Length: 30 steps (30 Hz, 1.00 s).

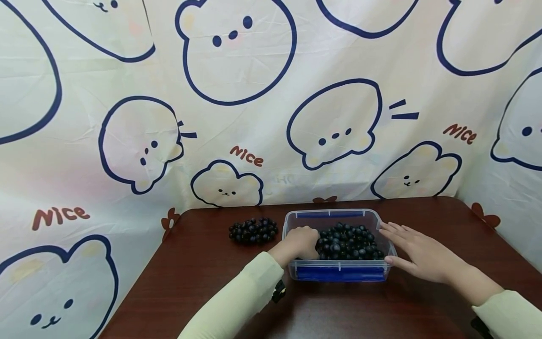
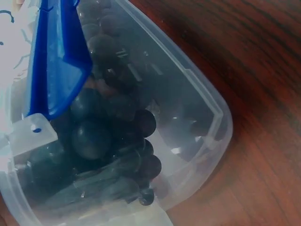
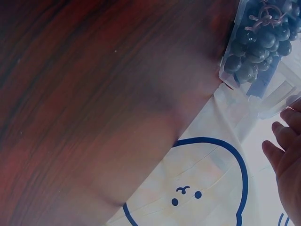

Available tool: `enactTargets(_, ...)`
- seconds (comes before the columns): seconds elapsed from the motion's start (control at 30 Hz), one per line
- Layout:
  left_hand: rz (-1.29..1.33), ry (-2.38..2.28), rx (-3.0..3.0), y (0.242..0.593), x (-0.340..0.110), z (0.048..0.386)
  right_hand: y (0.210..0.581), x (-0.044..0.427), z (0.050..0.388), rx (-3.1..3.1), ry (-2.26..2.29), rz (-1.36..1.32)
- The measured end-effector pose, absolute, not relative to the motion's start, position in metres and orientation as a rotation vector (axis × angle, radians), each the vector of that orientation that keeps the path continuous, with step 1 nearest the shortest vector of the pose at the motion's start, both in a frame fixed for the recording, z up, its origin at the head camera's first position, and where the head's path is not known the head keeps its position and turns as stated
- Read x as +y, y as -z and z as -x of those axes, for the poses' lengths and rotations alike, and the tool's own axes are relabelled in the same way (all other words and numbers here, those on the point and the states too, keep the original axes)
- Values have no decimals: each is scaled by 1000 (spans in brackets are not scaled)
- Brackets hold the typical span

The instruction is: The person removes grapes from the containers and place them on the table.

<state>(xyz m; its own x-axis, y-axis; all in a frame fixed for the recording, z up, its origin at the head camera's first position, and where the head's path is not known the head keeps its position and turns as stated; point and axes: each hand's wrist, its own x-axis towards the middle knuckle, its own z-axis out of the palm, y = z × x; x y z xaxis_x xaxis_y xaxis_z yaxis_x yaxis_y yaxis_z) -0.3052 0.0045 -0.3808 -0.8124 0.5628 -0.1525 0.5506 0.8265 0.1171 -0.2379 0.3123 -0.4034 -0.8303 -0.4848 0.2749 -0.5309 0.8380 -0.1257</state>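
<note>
Dark grapes (image 1: 349, 242) in bunches fill much of a clear plastic container (image 1: 384, 217) with blue clips. My left hand (image 1: 301, 241) reaches into the container's left side, against the grapes; its fingertips are hidden there. No part of that hand can be made out in the left wrist view, where grapes (image 2: 91, 139) show through the wall beside a blue clip (image 2: 59, 61). At the container's right side, my right hand (image 1: 417, 252) has its fingers extended, at the rim. Fingers of the right hand (image 3: 287, 136) also show near the container's corner in the right wrist view.
Another bunch of dark grapes (image 1: 253, 231) lies on the brown wooden table (image 1: 203, 273), left of the container. A pale cloth printed with cartoon bears (image 1: 237, 61) hangs behind the table and along both sides.
</note>
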Motion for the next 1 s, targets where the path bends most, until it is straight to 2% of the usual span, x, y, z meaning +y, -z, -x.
enactTargets(0.53, -1028, 61, 2943, 369, 5, 298, 402, 312, 237, -2773, -305, -800)
enactTargets(1.0, -1173, 525, 3085, 360, 7, 292, 403, 312, 237, -2777, -314, -807)
